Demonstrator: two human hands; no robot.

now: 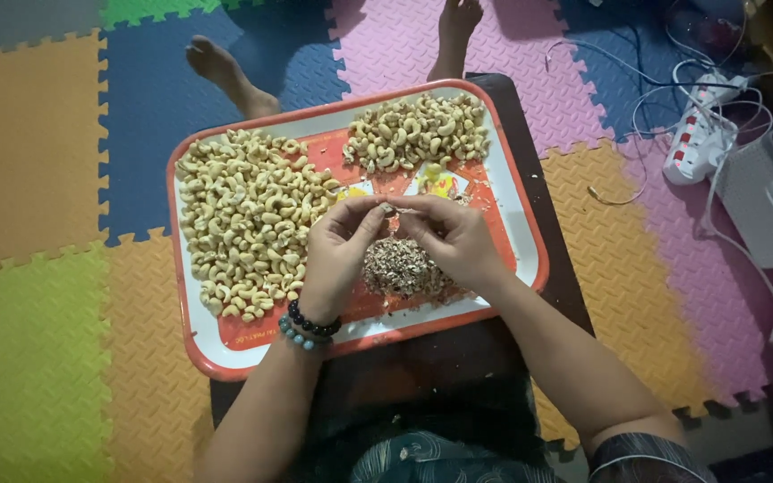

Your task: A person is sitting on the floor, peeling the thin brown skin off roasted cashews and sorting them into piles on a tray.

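A red and white tray [512, 179] rests on my lap. A big heap of pale cashew nuts [243, 224] covers its left half. A smaller, browner pile of cashews [418, 130] lies at its far right. A mound of brown skin flakes [400, 266] sits near the front middle. My left hand [337, 250] and my right hand [454, 237] meet above that mound, fingertips pinching one small cashew [388, 210] between them. Two bead bracelets [310, 329] circle my left wrist.
Coloured foam floor mats [38, 268] lie all around. My bare feet [216, 67] stretch out past the tray. A white power strip [700, 134] with tangled cables and a grey box [767, 201] stand at the right.
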